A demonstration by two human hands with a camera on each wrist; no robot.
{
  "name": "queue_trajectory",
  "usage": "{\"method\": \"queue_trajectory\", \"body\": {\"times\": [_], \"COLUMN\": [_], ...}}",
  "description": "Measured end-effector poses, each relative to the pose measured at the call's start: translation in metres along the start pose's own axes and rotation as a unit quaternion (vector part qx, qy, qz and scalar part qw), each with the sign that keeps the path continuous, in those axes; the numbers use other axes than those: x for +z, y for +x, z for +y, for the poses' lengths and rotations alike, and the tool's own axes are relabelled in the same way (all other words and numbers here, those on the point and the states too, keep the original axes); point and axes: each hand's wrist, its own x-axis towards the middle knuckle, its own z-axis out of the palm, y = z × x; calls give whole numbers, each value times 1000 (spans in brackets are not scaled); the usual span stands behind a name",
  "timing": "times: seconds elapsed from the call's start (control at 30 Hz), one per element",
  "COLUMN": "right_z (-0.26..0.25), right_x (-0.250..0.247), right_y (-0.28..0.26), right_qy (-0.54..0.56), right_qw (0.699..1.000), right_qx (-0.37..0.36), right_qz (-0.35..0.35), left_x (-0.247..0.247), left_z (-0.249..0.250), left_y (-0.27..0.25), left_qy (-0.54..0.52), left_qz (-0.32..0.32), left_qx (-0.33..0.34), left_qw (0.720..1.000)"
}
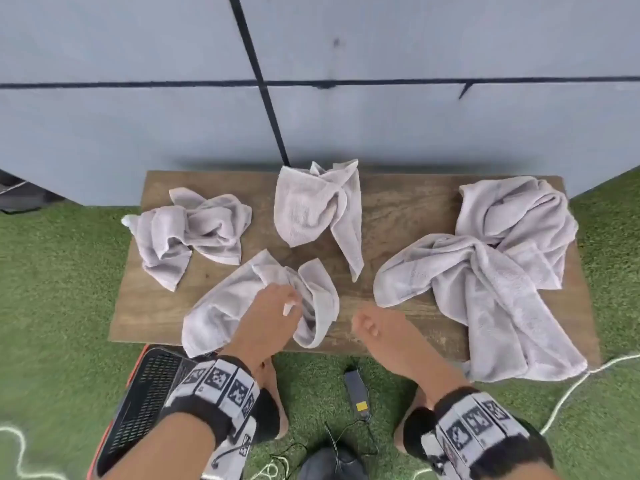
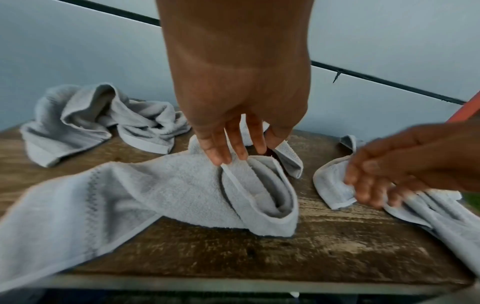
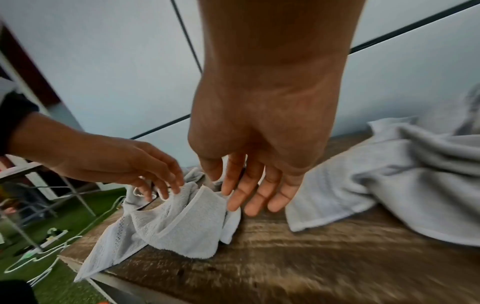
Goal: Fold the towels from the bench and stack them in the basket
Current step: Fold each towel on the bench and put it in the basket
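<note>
Several crumpled grey towels lie on the wooden bench [image 1: 398, 209]. My left hand [image 1: 277, 303] reaches down onto the front-left towel [image 1: 221, 306], which hangs over the bench's near edge. In the left wrist view its straight fingertips [image 2: 221, 158] touch a hem of that towel [image 2: 155, 185]. My right hand [image 1: 370, 323] hovers just right of it, fingers relaxed and holding nothing [image 3: 254, 193]. It sits between that small towel [image 3: 187, 226] and the large towel [image 1: 502, 271]. The black basket [image 1: 145, 403] with an orange rim stands on the grass below my left arm.
Another crumpled towel [image 1: 194, 230] lies at the bench's left and one [image 1: 311, 209] at the back centre. A grey wall rises right behind the bench. On the grass near my bare feet lie a dark power adapter [image 1: 356, 393] and a white cord [image 1: 571, 393].
</note>
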Motion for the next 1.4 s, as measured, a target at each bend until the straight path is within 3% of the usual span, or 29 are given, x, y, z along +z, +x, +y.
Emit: {"method": "queue_trajectory", "body": {"times": [0.07, 0.17, 0.37, 0.53, 0.63, 0.7, 0.87, 1.13, 1.3, 1.4], "right_z": [4, 12, 23, 27, 15, 7, 13, 36, 38, 30], "right_x": [14, 37, 61, 50, 36, 26, 10, -4, 3, 12], "right_y": [31, 72, 105, 79, 35, 9, -40, -85, -98, -101], "right_qy": [-49, -174, -253, -153, -66, -38, 7, -29, -33, -11], "right_qw": [997, 966, 909, 889, 875, 872, 861, 871, 865, 869], "right_qx": [-51, -170, -237, -275, -287, -294, -272, -210, -222, -266], "right_qz": [37, 91, 232, 333, 385, 390, 430, 444, 450, 416], "left_x": [15, 36, 56, 56, 54, 47, 19, -16, -18, -10], "left_z": [-8, -25, -42, -38, -35, -26, -7, 22, 37, 50], "left_y": [15, 36, 52, 13, -17, -25, -48, -84, -101, -105], "left_qy": [16, -1, -6, -141, -13, 17, -117, -100, -107, -95], "left_qz": [23, 59, 85, 44, 105, 172, 252, 277, 258, 248], "left_qx": [26, 57, 105, 122, 176, 197, 208, 213, 206, 223], "left_qw": [999, 997, 991, 981, 979, 965, 938, 932, 938, 938]}}
